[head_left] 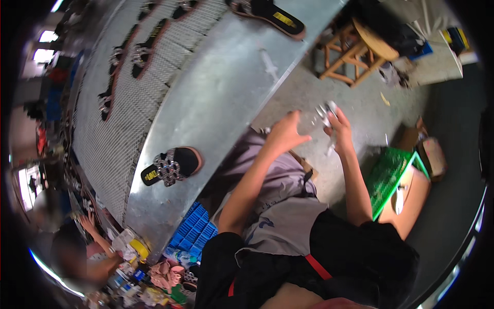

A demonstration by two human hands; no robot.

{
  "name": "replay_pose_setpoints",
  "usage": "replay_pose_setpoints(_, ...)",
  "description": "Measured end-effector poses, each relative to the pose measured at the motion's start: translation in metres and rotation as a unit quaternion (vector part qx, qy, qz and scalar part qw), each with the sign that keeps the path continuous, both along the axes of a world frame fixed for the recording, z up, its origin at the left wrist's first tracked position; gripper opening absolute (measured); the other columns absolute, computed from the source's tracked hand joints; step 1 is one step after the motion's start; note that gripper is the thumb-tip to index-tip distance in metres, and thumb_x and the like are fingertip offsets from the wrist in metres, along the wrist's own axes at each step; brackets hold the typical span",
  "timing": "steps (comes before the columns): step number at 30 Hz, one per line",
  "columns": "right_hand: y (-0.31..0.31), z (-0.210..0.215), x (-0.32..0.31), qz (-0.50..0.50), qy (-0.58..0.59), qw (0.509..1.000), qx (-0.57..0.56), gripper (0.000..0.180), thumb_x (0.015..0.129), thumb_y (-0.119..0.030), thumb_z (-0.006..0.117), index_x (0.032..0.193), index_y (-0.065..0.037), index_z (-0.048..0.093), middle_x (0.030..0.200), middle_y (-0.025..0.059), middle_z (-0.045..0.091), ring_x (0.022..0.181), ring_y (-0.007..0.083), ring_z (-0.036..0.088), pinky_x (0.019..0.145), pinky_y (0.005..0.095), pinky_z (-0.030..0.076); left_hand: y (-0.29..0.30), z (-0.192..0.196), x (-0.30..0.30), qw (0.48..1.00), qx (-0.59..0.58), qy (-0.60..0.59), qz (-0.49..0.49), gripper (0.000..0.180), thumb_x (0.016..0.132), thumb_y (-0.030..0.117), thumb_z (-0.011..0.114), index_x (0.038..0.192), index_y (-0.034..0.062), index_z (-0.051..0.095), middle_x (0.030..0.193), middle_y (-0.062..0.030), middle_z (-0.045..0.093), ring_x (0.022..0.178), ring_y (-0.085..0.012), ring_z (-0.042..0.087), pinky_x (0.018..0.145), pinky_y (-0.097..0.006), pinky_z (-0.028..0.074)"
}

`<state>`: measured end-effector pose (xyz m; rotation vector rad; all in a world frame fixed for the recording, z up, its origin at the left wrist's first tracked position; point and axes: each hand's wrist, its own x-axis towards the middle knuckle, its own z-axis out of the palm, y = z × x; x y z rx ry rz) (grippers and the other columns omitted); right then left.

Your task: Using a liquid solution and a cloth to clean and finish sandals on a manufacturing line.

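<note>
Held up over the concrete floor (pixel 309 103), to the right of the metal bench (pixel 221 87): a small glittering strap piece (pixel 326 112), pinched at its lower part in the right hand (pixel 339 130), closed round it. Left hand (pixel 284 135) open just beside it, fingers spread, touching nothing. Probably light and limp, judging by the way the strip dangles below the fist; studded surface likely bumpy rather than slick, stones perhaps easy to knock loose. Best taken at the plain ends, not across the sparkling face. Too blurred to tell its exact shape. On the bench edge, a black sandal (pixel 172 165) with a similar studded strap; a green crate (pixel 388 177) lower right.
</note>
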<state>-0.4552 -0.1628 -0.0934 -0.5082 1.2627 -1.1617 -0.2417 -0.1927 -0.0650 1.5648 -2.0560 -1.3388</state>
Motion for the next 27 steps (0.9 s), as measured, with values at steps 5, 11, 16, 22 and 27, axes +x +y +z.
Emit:
replay_pose_setpoints(5,0.016,-0.004,-0.031,-0.051,-0.099,0.994,-0.02,0.022,0.098,-0.013,0.057,0.12,-0.008,0.057,0.091,0.0007,0.059,0.059,0.007,0.042,0.054,0.0219,0.034,0.002,0.014,-0.007,0.995,-0.082,0.06,0.012,0.083,0.071,0.034,0.084,0.137,-0.0005,0.047,0.132,-0.0246,0.059,0.12,-0.0412,0.059,0.099,-0.046,0.049)
replay_pose_setpoints(11,0.033,-0.029,-0.072,-0.078,-0.063,0.995,0.003,0.016,0.098,-0.014,0.058,0.113,-0.011,0.056,0.088,-0.0012,0.057,0.057,0.006,0.042,0.053,0.0219,0.034,-0.01,0.083,-0.011,0.983,-0.111,0.121,0.078,0.077,0.071,0.028,0.084,0.134,0.0019,0.049,0.126,-0.023,0.062,0.116,-0.0409,0.061,0.096,-0.046,0.05)
replay_pose_setpoints(16,0.043,-0.038,-0.078,-0.073,-0.043,0.996,0.017,0.014,0.1,-0.015,0.056,0.113,-0.012,0.055,0.089,-0.0011,0.057,0.055,0.0052,0.042,0.048,0.0222,0.033,-0.038,0.137,0.013,0.961,-0.157,0.182,0.135,0.073,0.069,0.023,0.084,0.131,0.0039,0.051,0.123,-0.0221,0.063,0.113,-0.0408,0.062,0.094,-0.045,0.05)
replay_pose_setpoints(22,0.035,-0.049,-0.069,-0.028,-0.053,0.998,0.032,0.019,0.1,-0.016,0.057,0.119,-0.013,0.055,0.094,0.0004,0.058,0.056,0.0057,0.043,0.048,0.0226,0.034,-0.073,0.155,0.069,0.912,-0.231,0.234,0.244,0.075,0.066,0.019,0.086,0.131,0.004,0.051,0.124,-0.0189,0.063,0.116,-0.0384,0.061,0.097,-0.043,0.049)
replay_pose_setpoints(27,0.034,-0.047,-0.058,-0.032,-0.038,0.998,0.048,0.026,0.098,-0.018,0.061,0.124,-0.012,0.054,0.1,0.0014,0.06,0.06,0.0069,0.046,0.052,0.023,0.037,-0.108,0.113,0.091,0.883,-0.297,0.249,0.266,0.08,0.064,0.014,0.088,0.134,0.0032,0.05,0.127,-0.0176,0.062,0.12,-0.0363,0.059,0.101,-0.041,0.047)
